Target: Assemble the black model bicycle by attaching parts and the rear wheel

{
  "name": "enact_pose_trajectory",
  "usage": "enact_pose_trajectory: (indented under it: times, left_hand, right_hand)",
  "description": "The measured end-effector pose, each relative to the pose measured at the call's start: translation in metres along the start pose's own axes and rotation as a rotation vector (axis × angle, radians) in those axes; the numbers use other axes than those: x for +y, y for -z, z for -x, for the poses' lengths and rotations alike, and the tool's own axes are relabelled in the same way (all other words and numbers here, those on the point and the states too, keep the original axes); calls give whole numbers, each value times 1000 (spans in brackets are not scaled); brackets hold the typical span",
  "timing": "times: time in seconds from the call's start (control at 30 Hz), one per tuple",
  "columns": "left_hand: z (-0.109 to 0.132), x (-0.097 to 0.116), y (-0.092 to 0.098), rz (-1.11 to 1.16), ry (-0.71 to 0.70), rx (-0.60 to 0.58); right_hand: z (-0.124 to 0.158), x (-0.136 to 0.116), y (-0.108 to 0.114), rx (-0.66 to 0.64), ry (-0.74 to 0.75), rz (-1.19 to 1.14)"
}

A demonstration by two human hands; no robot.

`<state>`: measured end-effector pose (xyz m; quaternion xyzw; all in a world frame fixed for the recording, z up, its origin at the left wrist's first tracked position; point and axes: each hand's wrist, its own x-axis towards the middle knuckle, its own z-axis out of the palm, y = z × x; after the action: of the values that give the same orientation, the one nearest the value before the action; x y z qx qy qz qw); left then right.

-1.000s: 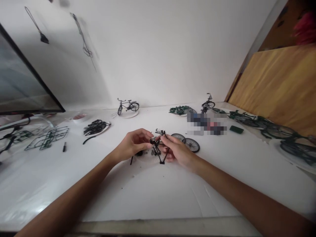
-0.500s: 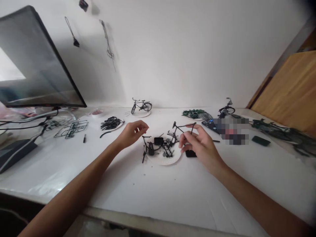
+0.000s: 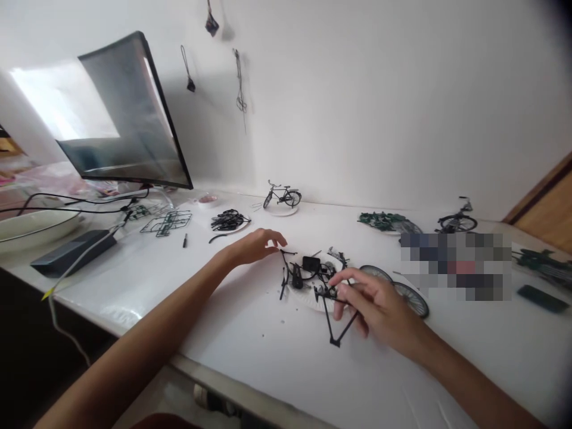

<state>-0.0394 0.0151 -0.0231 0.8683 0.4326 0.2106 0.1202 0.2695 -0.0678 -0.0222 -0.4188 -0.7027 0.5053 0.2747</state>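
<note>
My right hand [image 3: 373, 301] grips a black miniature bicycle frame [image 3: 331, 325], which hangs low over the near right rim of a white paper plate [image 3: 304, 301]. Its index finger reaches out over the parts. At the plate's left edge, my left hand [image 3: 261, 244] hovers with bent, parted fingers close to a thin black bicycle part [image 3: 288, 262]; whether the fingertips touch it is unclear. On the plate lie a black boxy piece [image 3: 311, 263] and several small dark parts. Two miniature wheels [image 3: 409, 299] rest beside my right hand, partly covered by it.
An assembled miniature bicycle [image 3: 283, 195] stands at the back, and another [image 3: 458, 221] at back right. Plates of black parts [image 3: 230, 220] and green parts [image 3: 382, 221], a green sprue [image 3: 166, 223], a monitor [image 3: 147, 119] and a dark box [image 3: 74, 253] surround the work.
The view has swung left. My right hand has lowered and turned the bicycle frame, so it now points down toward the table. My left hand has come closer to the thin part at the plate's edge.
</note>
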Motion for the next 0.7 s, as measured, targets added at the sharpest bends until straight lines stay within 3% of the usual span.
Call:
enact_pose_trajectory:
  times: [0.17,0.3,0.47,0.57,0.7]
  left_hand:
    - [-3,11,-11,8,-89,2]
    - [-5,-5,-13,36,-86,14]
    - [1,-22,-1,18,-35,23]
    - [9,-8,6,0,-28,8]
    - [13,25,4,57,-75,-62]
  right_hand:
    - [4,-1,-10,1,101,265]
    - [9,-11,-13,-15,151,515]
    - [7,-15,-6,8,124,674]
    - [5,-13,-3,78,119,763]
    - [5,-12,-3,95,89,763]
